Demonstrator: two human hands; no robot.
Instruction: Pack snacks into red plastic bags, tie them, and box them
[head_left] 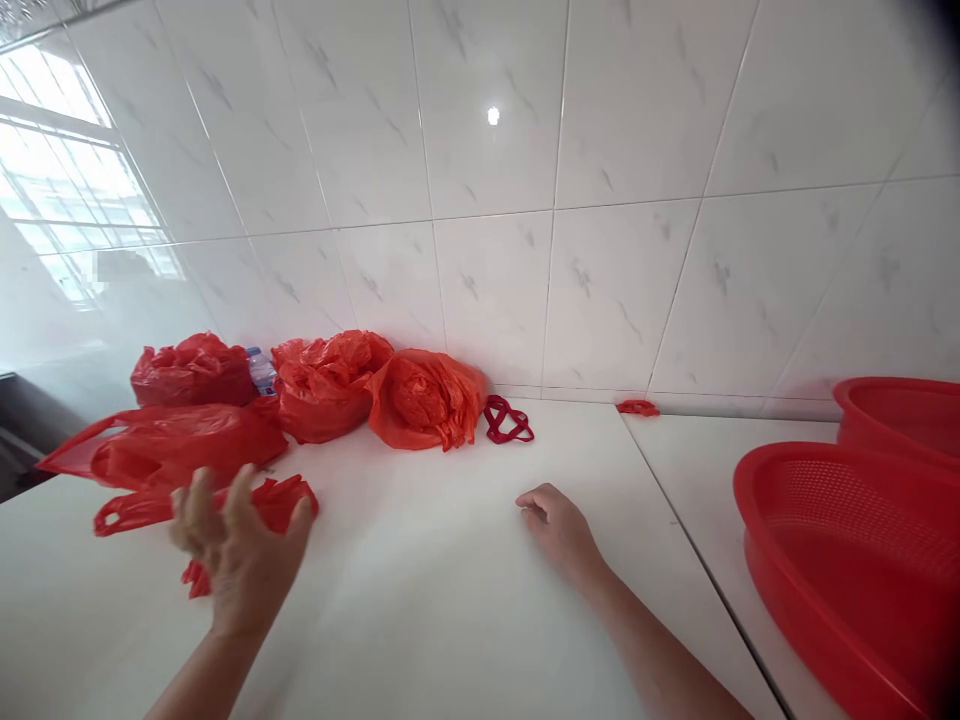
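Note:
My left hand (232,550) hovers with fingers spread just in front of a flat, empty red plastic bag (277,502) on the white counter (420,600); it holds nothing. My right hand (556,528) rests on the counter with fingers loosely curled, nothing in it. Behind the flat bag lies a bigger red bag (172,445), and three stuffed red bags (337,385) stand against the tiled wall.
A small water bottle (262,370) peeks out between the stuffed bags. A dark red band (508,420) and a small red scrap (637,407) lie near the wall. Two red plastic colander basins (847,560) sit at the right.

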